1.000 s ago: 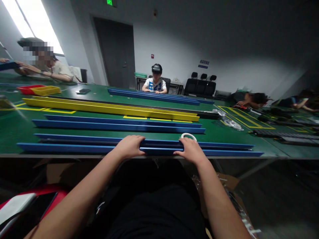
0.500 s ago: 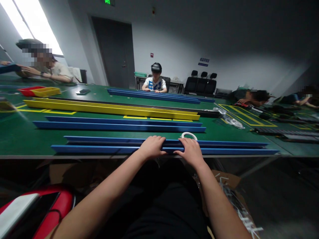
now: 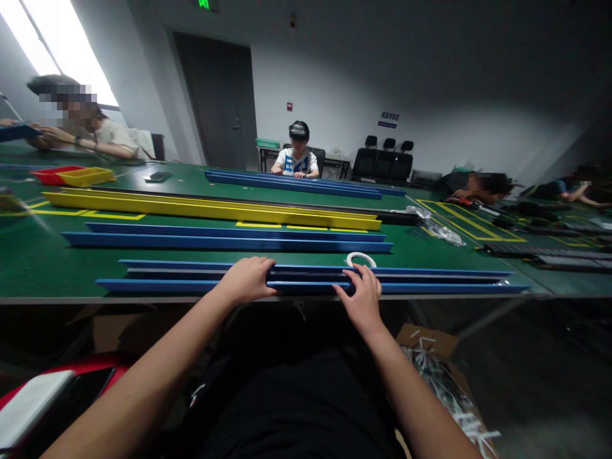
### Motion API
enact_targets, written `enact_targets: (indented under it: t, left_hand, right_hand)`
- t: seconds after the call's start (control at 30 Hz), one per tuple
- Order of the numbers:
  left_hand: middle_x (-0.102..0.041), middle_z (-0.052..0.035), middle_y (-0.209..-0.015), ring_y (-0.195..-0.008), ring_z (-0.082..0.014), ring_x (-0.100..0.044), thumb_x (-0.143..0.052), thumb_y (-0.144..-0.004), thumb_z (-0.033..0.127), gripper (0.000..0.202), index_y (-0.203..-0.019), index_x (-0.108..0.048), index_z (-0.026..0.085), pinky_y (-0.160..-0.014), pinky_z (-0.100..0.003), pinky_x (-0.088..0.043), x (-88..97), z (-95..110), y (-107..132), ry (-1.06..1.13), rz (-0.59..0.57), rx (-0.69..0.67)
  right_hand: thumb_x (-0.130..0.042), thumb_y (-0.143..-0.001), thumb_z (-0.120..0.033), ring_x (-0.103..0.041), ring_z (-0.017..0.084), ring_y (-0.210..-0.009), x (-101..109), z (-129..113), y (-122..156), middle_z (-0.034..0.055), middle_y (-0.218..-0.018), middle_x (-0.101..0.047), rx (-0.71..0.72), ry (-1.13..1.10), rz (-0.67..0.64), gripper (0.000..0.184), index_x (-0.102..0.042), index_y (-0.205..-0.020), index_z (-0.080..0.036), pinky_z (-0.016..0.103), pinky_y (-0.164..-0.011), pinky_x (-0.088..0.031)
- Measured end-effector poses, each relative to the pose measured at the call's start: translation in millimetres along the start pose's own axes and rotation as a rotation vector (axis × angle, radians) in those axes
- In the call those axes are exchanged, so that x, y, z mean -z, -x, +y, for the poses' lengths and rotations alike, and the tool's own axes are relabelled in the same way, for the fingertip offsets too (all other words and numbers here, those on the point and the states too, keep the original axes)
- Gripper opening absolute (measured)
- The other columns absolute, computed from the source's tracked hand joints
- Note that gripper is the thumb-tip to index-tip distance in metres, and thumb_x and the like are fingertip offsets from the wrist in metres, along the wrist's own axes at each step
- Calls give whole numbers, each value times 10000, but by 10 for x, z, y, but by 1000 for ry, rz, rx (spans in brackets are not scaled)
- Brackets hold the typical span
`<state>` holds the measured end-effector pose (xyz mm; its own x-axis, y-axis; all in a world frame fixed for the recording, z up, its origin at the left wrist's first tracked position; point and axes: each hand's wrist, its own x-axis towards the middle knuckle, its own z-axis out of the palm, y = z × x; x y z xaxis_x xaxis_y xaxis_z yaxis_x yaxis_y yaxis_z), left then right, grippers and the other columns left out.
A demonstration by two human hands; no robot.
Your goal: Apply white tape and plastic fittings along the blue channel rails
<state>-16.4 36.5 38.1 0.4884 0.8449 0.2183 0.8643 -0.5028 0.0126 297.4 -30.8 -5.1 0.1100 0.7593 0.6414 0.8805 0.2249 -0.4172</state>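
A long blue channel rail [image 3: 430, 280] lies along the near edge of the green table [image 3: 29, 268], with a dark strip running inside it. My left hand [image 3: 248, 279] rests on the rail's near wall, fingers curled over it. About two hand-widths to the right, my right hand [image 3: 364, 292] grips the same rail, fingers spread over its top. A white ring of tape [image 3: 361, 259] lies on the table just behind my right hand.
Further back lie another blue rail [image 3: 224, 239], a yellow rail [image 3: 205, 209] and a far blue rail [image 3: 296, 183]. Red and yellow trays [image 3: 76, 173] stand at the far left. Other people sit around the table. A cardboard box [image 3: 435, 357] of white scraps stands on the floor at my right.
The blue rail slid to the right along the table edge, then held still. My left hand moved right and has come back left along it; my right hand stayed in place.
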Motion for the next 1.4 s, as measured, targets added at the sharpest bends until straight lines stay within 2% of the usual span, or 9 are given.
enact_targets:
  t: [0.1,0.17,0.27,0.37,0.53,0.77,1.03,1.27,1.4]
  left_hand:
    - [-683,-114,-1177,-1096,-314,-618,-692,-700,544,617,-1224,-582,238,-950,-402,-439,16,42,55,-6,35,-7]
    - [-683,-111,-1162,-1089,-313,-614,-701,-697,525,606,-1219,-579,242,-945,-406,-437,24,53,89,-10,45,-3]
    - [-678,-114,-1150,-1076,-316,-610,-701,-700,520,605,-1217,-573,232,-930,-415,-438,31,63,134,-18,70,-9]
    - [-675,-110,-1152,-1079,-313,-603,-706,-696,499,604,-1221,-571,233,-933,-417,-437,28,74,170,-15,79,-12]
    - [-661,-112,-1200,-1108,-320,-584,-718,-679,448,631,-1251,-565,227,-970,-428,-424,1,83,228,-16,112,-18]
    - [-663,-141,-1185,-1078,-346,-587,-696,-704,457,633,-1257,-579,174,-948,-465,-433,-18,122,316,-27,176,-40]
    - [-662,-141,-1188,-1089,-359,-584,-703,-698,478,640,-1254,-592,183,-951,-479,-426,25,151,326,-34,200,-15]
    - [-655,-146,-1204,-1113,-365,-576,-657,-737,536,621,-1253,-591,197,-968,-493,-411,129,210,364,-33,239,-18]
    - [-649,-134,-1229,-1123,-359,-570,-652,-741,447,581,-1266,-575,211,-973,-497,-405,162,293,386,-40,247,0]
  right_hand:
    - [-520,-897,-400,-505,260,-1186,-48,-163,299,131,-1212,-567,-274,-285,174,231,-625,-996,-220,465,-1053,-362]
    - [-544,-855,-412,-573,226,-1019,-89,-219,408,86,-1057,-588,-565,-540,213,220,-555,-975,-228,431,-944,-462]
    - [-558,-817,-424,-614,178,-853,-108,-245,384,12,-931,-583,-960,-1017,168,258,-474,-986,-248,392,-811,-538]
    - [-570,-811,-387,-652,166,-852,-34,-269,254,9,-958,-590,-1126,-1337,96,243,-464,-986,-256,399,-829,-558]
    - [-552,-811,-381,-669,214,-974,107,-329,168,35,-969,-593,-1128,-1340,-13,191,-467,-933,-263,443,-866,-564]
    - [-541,-814,-430,-649,188,-830,59,-343,149,26,-857,-609,-1121,-1240,-10,198,-468,-893,-263,416,-797,-579]
    - [-656,-750,-392,-637,144,-743,152,-504,70,4,-861,-656,-1237,-1311,109,287,-527,-956,-240,256,-583,-511]
    - [-762,-693,-315,-618,102,-687,102,-509,22,-44,-839,-665,-1352,-1416,242,289,-604,-923,-241,222,-566,-508]
    - [-819,-652,-325,-640,117,-668,30,-498,-57,-42,-828,-694,-1290,-1409,325,357,-624,-931,-221,248,-580,-546]
